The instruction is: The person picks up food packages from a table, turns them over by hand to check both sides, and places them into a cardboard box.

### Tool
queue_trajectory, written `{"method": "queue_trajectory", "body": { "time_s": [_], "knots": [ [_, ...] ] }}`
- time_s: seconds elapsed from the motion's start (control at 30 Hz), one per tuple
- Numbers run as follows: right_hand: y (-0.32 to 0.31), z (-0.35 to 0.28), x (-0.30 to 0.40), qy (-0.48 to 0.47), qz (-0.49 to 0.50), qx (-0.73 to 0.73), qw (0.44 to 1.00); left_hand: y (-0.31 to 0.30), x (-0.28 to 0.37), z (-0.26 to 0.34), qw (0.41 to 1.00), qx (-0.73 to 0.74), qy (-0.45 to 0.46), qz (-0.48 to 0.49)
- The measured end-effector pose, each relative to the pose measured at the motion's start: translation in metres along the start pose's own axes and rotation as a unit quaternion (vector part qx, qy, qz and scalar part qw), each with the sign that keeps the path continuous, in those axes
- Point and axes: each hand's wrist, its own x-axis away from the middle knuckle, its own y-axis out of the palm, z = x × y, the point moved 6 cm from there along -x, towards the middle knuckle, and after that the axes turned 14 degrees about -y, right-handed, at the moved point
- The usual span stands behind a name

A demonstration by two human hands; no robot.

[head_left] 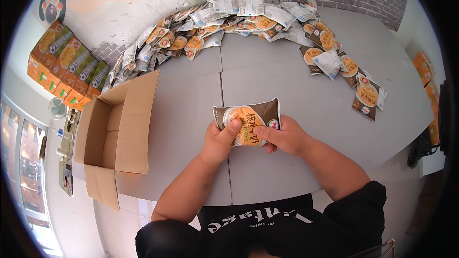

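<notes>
A brown and orange printed pouch [251, 118] is held between my two hands above the grey table. My left hand [219, 139] grips its left end, thumb on the printed face. On its right part lies the thumb of my right hand [285, 134], with fingers curled beneath. To the left stands an open cardboard box [136, 125], its flaps spread; the part of its inside that shows holds nothing. A long heap of similar pouches [215, 21], some with the white back up, curves along the table's far side. Several more pouches [366, 95] trail down at the right.
The grey table [287, 89] has a seam running towards me. Stacked orange printed cartons [64, 61] stand at the far left, beyond the box. A small fan [58, 108] is near them. More orange cartons [426, 75] are stacked past the table's right edge.
</notes>
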Motion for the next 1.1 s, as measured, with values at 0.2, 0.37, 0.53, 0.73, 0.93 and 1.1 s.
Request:
{"method": "queue_trajectory", "body": {
  "time_s": [0.2, 0.37, 0.53, 0.73, 0.93, 1.1],
  "knots": [
    [-0.002, 0.004, 0.000, -0.008, 0.030, 0.000, 1.000, 0.003, -0.005, 0.005, 1.000, 0.017, -0.025, 0.005],
    [-0.011, -0.015, 0.003, -0.218, 0.105, 0.248, 0.938, -0.016, -0.013, 0.005, 0.982, -0.135, 0.064, 0.116],
    [-0.014, -0.033, 0.008, -0.311, 0.107, 0.405, 0.854, 0.003, 0.000, 0.012, 0.970, -0.212, 0.046, 0.110],
    [0.004, -0.041, 0.012, -0.409, 0.068, 0.521, 0.746, 0.029, 0.010, 0.000, 0.990, 0.100, -0.082, -0.053],
    [0.014, -0.038, 0.012, -0.416, 0.022, 0.462, 0.783, 0.000, -0.006, 0.004, 0.987, 0.148, -0.063, -0.014],
    [-0.023, -0.031, 0.004, -0.291, 0.118, 0.250, 0.916, 0.021, 0.003, 0.008, 0.974, 0.156, -0.084, -0.139]
  ]
}}
